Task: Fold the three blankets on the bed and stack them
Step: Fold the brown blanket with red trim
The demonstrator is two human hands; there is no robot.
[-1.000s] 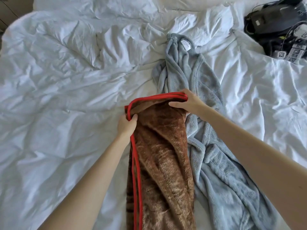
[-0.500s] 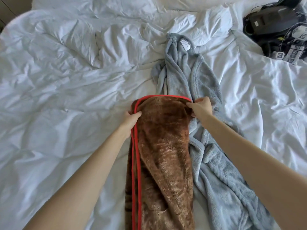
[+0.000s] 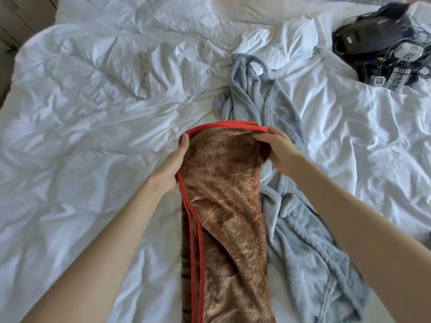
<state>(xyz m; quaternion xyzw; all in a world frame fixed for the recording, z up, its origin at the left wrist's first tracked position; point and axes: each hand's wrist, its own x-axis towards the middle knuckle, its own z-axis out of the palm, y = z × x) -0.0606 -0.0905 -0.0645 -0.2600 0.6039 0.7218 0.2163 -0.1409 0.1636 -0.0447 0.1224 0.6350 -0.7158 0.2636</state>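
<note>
1. Count first: two blankets show on the bed, one brown blanket and one grey blanket; you can see no third in this view. Two bare hands are in frame, and one dark heap of gear lies at two o'clock, well apart from the blankets.

2. The brown blanket lies at centre frame, folded into a long narrow strip. Its long axis runs twelve to six o'clock, far end toward the pillows, near end running off the bottom edge.

3. It looks plush and faintly striped in darker brown, edged in red piping. That trim curves across the far end and runs in doubled lines down the nine o'clock side.

4. Your left hand grips the strip's far corner at its nine o'clock edge, fingers curled over the red trim.

5. Your right hand pinches the far corner at the three o'clock edge, thumb and fingers closed on the fabric.

6. The grey blanket lies bunched just beside the brown one, touching its three o'clock side, running twelve to five o'clock, a white label showing near its far end.
</note>
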